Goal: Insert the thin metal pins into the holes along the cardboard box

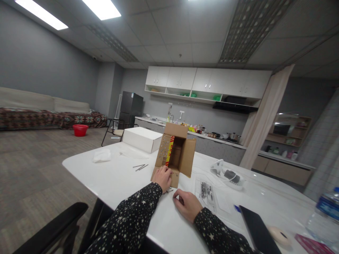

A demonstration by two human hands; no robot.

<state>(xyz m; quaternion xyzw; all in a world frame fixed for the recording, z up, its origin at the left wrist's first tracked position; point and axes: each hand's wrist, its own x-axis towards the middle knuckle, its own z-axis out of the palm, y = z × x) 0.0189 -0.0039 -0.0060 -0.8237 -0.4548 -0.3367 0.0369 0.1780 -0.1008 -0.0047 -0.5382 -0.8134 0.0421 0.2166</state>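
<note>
Across the white table [116,173], I look toward a kitchen wall with white cupboards [206,82]. Near the table's middle, the cardboard box [186,158] faces me with its flaps spread, its brown inside walls in view and a yellow-and-red strip [170,151] by the left edge of its opening. On my feed the left hand [163,177] lies over the box's lower flap [174,180], fingers slightly bent; I cannot tell whether it grips. The right hand [187,205] rests near it on the table, half curled, and I cannot tell if it has hold of anything. Right of the box, a clear plastic tray [198,187] carries dark slim pieces [207,190]; farther right, a white dish [240,184] holds a grey item [232,175]. Behind, to the left, I see a white carton [140,138] with its lid down
</note>
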